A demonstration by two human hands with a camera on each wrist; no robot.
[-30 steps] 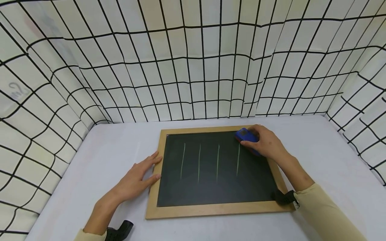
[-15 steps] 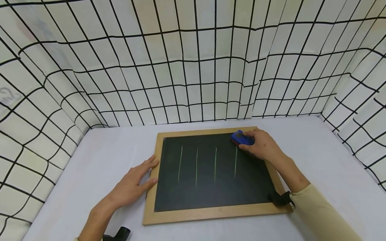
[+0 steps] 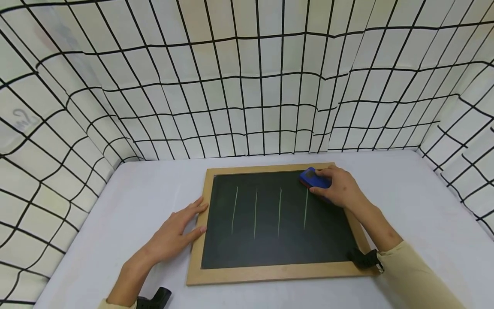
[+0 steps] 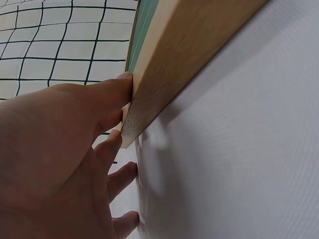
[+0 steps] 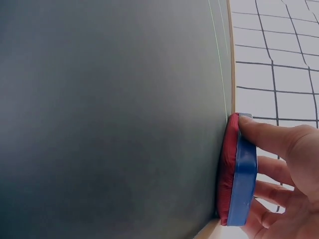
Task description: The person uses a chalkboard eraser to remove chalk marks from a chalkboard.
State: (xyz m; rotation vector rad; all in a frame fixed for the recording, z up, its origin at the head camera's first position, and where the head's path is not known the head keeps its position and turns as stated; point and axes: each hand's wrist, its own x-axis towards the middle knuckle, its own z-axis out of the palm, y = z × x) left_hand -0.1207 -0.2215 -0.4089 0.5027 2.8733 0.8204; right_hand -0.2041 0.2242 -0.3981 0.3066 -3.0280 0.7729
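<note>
From here, the right hand (image 3: 343, 189) is gripping a blue eraser (image 3: 313, 177) on the chalkboard (image 3: 270, 251); the left hand (image 3: 171, 236), loosely outstretched, is touching the wooden frame (image 3: 270, 273).

Bright, even head view, black-gridded white walls (image 3: 270, 91) stretched toward the edges, dimmer left wrist view, soft shadows on the flat white tabletop (image 4: 259, 164), hazy sheen across the dark rectangular chalkboard (image 5: 134, 89) at right wrist.
</note>
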